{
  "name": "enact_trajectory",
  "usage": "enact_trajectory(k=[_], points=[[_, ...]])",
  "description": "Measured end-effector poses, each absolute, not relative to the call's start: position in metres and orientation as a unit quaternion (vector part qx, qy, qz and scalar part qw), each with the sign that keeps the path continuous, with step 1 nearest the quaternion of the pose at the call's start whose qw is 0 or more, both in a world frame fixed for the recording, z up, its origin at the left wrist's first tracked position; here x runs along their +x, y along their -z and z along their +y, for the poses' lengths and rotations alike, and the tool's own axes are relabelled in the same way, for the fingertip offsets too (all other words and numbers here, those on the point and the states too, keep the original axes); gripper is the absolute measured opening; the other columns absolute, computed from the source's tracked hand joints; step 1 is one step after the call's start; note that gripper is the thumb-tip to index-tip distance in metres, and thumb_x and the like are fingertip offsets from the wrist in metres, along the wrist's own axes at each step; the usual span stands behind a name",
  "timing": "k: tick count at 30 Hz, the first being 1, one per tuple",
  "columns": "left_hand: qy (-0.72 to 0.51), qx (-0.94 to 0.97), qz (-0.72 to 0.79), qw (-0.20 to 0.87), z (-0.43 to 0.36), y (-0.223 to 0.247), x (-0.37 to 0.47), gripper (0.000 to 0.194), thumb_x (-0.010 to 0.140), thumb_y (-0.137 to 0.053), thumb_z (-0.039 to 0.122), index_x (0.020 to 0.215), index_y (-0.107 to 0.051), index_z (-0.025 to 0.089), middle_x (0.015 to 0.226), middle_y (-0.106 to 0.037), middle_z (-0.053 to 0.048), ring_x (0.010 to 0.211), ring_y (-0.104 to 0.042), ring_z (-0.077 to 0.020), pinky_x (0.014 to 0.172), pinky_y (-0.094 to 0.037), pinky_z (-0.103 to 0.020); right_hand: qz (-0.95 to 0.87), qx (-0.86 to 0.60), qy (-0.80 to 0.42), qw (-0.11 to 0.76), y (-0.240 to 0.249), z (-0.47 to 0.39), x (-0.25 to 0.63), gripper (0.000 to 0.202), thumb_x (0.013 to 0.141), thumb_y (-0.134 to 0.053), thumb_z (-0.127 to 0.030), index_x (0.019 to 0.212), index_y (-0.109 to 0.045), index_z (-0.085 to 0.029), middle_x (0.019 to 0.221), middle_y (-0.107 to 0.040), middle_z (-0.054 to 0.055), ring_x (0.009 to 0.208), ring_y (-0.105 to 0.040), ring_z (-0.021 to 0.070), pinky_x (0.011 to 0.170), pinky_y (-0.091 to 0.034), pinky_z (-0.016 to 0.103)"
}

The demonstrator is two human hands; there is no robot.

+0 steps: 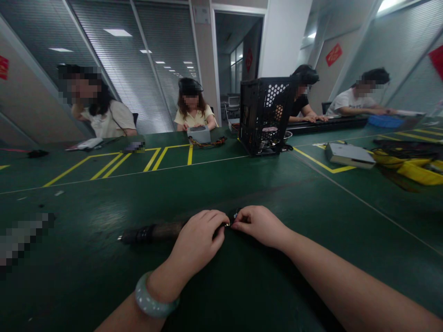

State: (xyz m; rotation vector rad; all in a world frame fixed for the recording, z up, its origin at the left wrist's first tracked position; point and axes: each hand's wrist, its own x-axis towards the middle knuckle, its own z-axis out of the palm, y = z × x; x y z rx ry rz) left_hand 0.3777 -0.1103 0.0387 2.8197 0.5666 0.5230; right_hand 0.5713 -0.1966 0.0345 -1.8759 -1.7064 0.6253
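Note:
A dark, long-bodied electric screwdriver [152,234] lies lengthwise on the green tabletop, its short metal tip pointing left. My left hand [200,240] is closed around its right end, with a bracelet on the wrist. At those fingertips a tiny gold-coloured metal part [227,224] shows. Close beside it, my right hand [259,226] pinches a small dark piece [236,215] with a light spot on it. The fingers mostly cover this piece, so its kind cannot be made out. Both hands nearly meet at the tool's right end.
Beyond my hands stands a black computer case [265,115]. A grey power supply unit [199,134] with cables lies before a person across the table. A flat silver drive [349,155] and a yellow tray [420,171] with cables sit at right. Several people sit around the table.

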Motion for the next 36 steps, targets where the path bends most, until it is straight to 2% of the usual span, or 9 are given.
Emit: enact_trajectory(k=[10,17,26,36], points=[[-0.182,0.955,0.203,0.112,-0.1101,-0.0388,0.3764,0.025,0.089,-0.05,0.018,0.111,-0.059,0.024,0.11,-0.064,-0.003,0.101,-0.059,-0.0211,0.089,-0.049,-0.041,-0.631,-0.69,-0.238,0.263,-0.0344,-0.1967,0.5709,0.016,0.086,-0.066,-0.037,0.082,-0.072,-0.022,0.081,-0.069,-0.002,0.068,-0.06,0.0121,0.059,-0.038,0.023],[-0.18,0.958,0.194,0.109,-0.1105,-0.0401,0.3766,0.022,0.089,-0.05,0.017,0.106,-0.061,0.024,0.109,-0.064,-0.002,0.101,-0.059,-0.0209,0.088,-0.05,-0.04,-0.634,-0.688,-0.231,0.269,-0.0333,-0.1967,0.5722,0.015,0.085,-0.066,-0.037,0.082,-0.072,-0.023,0.083,-0.069,-0.001,0.07,-0.06,0.0129,0.061,-0.039,0.023],[-0.186,0.955,0.206,0.105,-0.1104,-0.0381,0.3776,0.026,0.088,-0.051,0.017,0.111,-0.059,0.024,0.108,-0.064,-0.002,0.099,-0.059,-0.0206,0.088,-0.049,-0.039,-0.631,-0.689,-0.231,0.272,-0.0318,-0.1963,0.5723,0.013,0.084,-0.067,-0.035,0.082,-0.072,-0.023,0.082,-0.069,-0.002,0.07,-0.06,0.0126,0.061,-0.039,0.023],[-0.183,0.956,0.202,0.11,-0.111,-0.0391,0.3765,0.023,0.087,-0.051,0.018,0.108,-0.06,0.024,0.107,-0.064,-0.002,0.099,-0.059,-0.0209,0.088,-0.049,-0.04,-0.631,-0.69,-0.235,0.267,-0.0336,-0.1966,0.5709,0.015,0.085,-0.067,-0.036,0.083,-0.072,-0.022,0.083,-0.07,-0.001,0.071,-0.061,0.0131,0.061,-0.04,0.023]])
